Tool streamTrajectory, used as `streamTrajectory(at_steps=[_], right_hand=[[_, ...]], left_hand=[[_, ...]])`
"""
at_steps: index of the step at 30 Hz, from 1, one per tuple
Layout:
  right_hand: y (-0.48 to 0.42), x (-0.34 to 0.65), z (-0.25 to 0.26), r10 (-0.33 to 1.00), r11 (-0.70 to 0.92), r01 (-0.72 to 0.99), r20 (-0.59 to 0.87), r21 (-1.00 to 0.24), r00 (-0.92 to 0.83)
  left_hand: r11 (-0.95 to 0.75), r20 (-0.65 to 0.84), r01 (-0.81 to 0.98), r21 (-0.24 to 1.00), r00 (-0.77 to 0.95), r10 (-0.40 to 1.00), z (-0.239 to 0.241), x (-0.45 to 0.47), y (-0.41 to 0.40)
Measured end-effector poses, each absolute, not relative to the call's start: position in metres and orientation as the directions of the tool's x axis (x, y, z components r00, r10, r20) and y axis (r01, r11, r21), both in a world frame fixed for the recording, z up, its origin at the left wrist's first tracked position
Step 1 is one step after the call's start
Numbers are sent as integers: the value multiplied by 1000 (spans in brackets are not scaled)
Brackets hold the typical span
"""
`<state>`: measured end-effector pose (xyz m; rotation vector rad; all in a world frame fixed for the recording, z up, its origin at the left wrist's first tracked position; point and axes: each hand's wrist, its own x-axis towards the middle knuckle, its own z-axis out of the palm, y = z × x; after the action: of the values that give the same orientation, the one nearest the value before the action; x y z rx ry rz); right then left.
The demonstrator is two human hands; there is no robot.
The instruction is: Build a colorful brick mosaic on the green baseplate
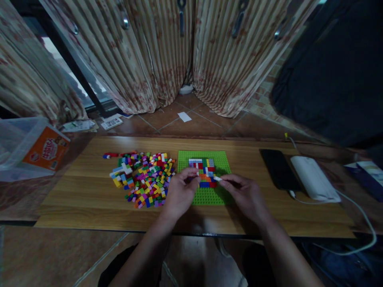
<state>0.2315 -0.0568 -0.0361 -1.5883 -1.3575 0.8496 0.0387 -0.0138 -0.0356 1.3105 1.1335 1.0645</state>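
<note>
My right hand (245, 194) is pinching a white brick (218, 179) at the right edge of the patch of coloured bricks (204, 177), which is sitting on the green baseplate (209, 197). My left hand (182, 192) is hovering by the patch's left side, thumb and finger close together; I can't tell whether they're gripping anything. Pressing askew could leave the white brick tilted; a loose pinch could drop it.

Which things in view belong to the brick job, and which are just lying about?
Job, by the look of it:
- green baseplate
- built bricks on it
- loose pile
- white brick in the right hand

Lying about:
- phone
- white device
- floor paper
- tub (link to bricks unclear)
</note>
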Motion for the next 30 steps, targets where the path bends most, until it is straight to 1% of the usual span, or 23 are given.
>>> streamTrajectory(at_steps=[3, 7, 13, 19, 25, 27, 30], right_hand=[[-53, 235, -38, 985, -69, 448, 10, -892, 171], [-47, 230, -41, 990, -63, 487, 6, -871, 138], [-37, 224, -44, 992, -28, 536, 43, -844, 120], [-33, 219, -43, 982, -41, 581, 76, -813, 175], [-34, 220, -41, 978, -55, 536, 63, -842, 198], [-34, 224, -41, 977, -59, 493, 51, -868, 208], [-32, 230, -41, 978, -56, 451, 42, -891, 205]], left_hand=[[-29, 13, 203, 979, 81, 997, -35, 30, -7], [-90, 65, 359, 929, 82, 995, -32, 30, -7], [-263, 186, 498, 826, 199, 962, -30, 39, -17], [-435, 264, 645, 628, 349, 899, -31, 47, -27], [-516, 256, 736, 438, 448, 857, -35, 56, -36], [-521, 244, 755, 398, 460, 853, -36, 58, -37], [-514, 221, 769, 380, 464, 858, -36, 58, -38]])
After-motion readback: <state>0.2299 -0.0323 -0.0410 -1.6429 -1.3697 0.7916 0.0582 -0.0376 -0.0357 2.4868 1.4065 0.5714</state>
